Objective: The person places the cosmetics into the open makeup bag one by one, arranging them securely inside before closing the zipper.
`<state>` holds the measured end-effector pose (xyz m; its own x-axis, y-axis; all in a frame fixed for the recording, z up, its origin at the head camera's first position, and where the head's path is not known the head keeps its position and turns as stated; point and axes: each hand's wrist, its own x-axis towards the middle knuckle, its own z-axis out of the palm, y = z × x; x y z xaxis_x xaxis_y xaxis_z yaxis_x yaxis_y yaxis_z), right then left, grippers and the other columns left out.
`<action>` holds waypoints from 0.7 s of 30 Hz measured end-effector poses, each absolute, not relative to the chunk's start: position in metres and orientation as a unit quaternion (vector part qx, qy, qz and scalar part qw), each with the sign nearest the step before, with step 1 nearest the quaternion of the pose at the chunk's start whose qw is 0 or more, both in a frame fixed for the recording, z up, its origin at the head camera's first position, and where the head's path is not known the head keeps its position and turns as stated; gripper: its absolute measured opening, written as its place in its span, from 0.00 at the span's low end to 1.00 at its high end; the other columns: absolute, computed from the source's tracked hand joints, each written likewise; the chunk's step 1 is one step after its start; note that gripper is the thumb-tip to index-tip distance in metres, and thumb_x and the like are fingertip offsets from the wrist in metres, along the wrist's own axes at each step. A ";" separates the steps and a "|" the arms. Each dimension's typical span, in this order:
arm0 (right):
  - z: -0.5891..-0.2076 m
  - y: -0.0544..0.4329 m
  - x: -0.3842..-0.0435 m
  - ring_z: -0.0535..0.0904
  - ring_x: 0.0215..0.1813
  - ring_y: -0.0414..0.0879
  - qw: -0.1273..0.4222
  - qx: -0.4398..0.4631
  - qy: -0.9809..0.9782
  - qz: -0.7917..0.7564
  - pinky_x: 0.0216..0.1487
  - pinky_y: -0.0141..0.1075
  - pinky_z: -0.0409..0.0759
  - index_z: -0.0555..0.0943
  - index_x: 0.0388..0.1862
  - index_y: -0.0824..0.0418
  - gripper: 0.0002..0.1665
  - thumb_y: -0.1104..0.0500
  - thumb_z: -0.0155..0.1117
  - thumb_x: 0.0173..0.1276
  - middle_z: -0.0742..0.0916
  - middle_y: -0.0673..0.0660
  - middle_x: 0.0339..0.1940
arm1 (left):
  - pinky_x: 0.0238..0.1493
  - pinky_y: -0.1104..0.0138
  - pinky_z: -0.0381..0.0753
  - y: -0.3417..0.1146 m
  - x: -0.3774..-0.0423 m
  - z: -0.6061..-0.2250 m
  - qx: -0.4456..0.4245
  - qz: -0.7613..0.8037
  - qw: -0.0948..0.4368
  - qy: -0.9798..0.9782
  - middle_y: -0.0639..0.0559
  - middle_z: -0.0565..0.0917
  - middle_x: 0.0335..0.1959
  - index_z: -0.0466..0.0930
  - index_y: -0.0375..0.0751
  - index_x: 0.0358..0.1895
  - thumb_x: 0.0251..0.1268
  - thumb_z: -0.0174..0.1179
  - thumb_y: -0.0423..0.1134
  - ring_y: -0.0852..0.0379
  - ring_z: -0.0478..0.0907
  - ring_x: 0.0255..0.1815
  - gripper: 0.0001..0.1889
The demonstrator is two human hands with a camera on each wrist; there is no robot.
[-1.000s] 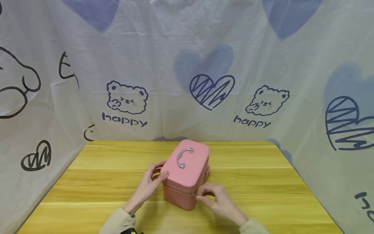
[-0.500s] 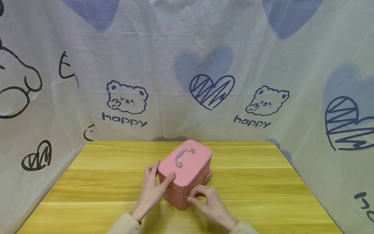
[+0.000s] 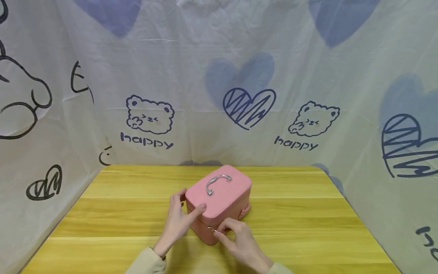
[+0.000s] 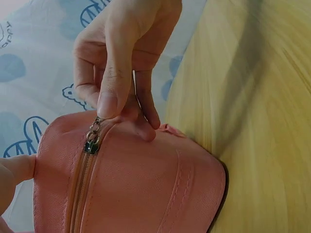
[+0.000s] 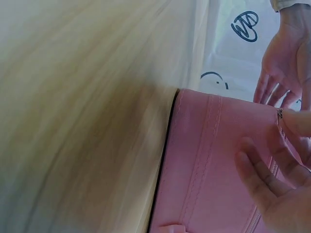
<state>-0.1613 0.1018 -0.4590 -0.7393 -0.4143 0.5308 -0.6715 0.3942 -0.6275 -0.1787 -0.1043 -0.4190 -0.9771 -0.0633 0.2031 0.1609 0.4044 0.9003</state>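
Note:
A pink cosmetic case (image 3: 222,201) sits on the table, lid down, a silver handle (image 3: 209,186) on top. My left hand (image 3: 178,220) grips its near left corner, thumb on the lid and fingers along the left side. At the near end my right hand (image 3: 241,241) pinches the small chain-like zipper pull (image 4: 96,124) between thumb and index finger. In the left wrist view the metal slider (image 4: 91,147) sits on the zipper track (image 4: 80,194), the pull stretched away from it. The right hand's other fingers (image 5: 255,172) lie against the case's side in the right wrist view.
The yellow wood-grain table (image 3: 308,213) extends around the case. White cloth (image 3: 198,38) printed with hearts and bears hangs behind it and at both sides. A pink bow-like piece (image 3: 244,211) sticks out from the case's right side.
The case has turned clockwise, its far end swinging right. My right hand has moved left with the zipper pull around the near end. My left thumb has shifted farther onto the lid.

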 end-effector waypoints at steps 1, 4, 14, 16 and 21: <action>-0.459 0.101 -0.161 0.80 0.34 0.31 0.148 0.327 -0.825 0.437 0.36 0.32 0.83 0.81 0.32 0.56 0.05 0.62 0.69 0.67 0.87 0.48 0.30 | 0.67 0.42 0.68 -0.105 -0.179 -0.419 -0.032 -0.544 0.104 -0.832 0.32 0.66 0.66 0.58 0.27 0.73 0.62 0.69 0.48 0.39 0.68 0.66 0.44; -0.458 0.098 -0.160 0.79 0.33 0.30 0.159 0.315 -0.834 0.425 0.35 0.33 0.82 0.80 0.30 0.55 0.08 0.64 0.70 0.65 0.86 0.47 0.28 | 0.68 0.41 0.68 -0.107 -0.179 -0.419 -0.038 -0.538 0.110 -0.835 0.31 0.67 0.66 0.60 0.27 0.73 0.62 0.69 0.48 0.38 0.70 0.65 0.43; -0.457 0.111 -0.165 0.77 0.33 0.30 0.168 0.322 -0.829 0.426 0.35 0.31 0.81 0.79 0.30 0.56 0.09 0.67 0.68 0.65 0.86 0.48 0.28 | 0.71 0.44 0.69 -0.112 -0.183 -0.419 -0.053 -0.534 0.104 -0.837 0.32 0.71 0.62 0.62 0.26 0.74 0.62 0.70 0.46 0.37 0.71 0.65 0.43; -0.457 0.117 -0.167 0.77 0.33 0.30 0.166 0.316 -0.828 0.432 0.35 0.32 0.82 0.79 0.29 0.56 0.09 0.67 0.68 0.65 0.86 0.49 0.27 | 0.73 0.45 0.68 -0.113 -0.186 -0.419 -0.063 -0.541 0.097 -0.833 0.31 0.70 0.64 0.60 0.25 0.74 0.62 0.69 0.44 0.37 0.71 0.67 0.43; -0.456 0.129 -0.172 0.80 0.34 0.34 0.176 0.306 -0.826 0.439 0.40 0.33 0.85 0.79 0.28 0.58 0.09 0.69 0.68 0.65 0.85 0.52 0.27 | 0.75 0.47 0.65 -0.118 -0.192 -0.419 -0.085 -0.577 0.071 -0.809 0.28 0.68 0.70 0.57 0.24 0.75 0.63 0.68 0.39 0.36 0.68 0.72 0.43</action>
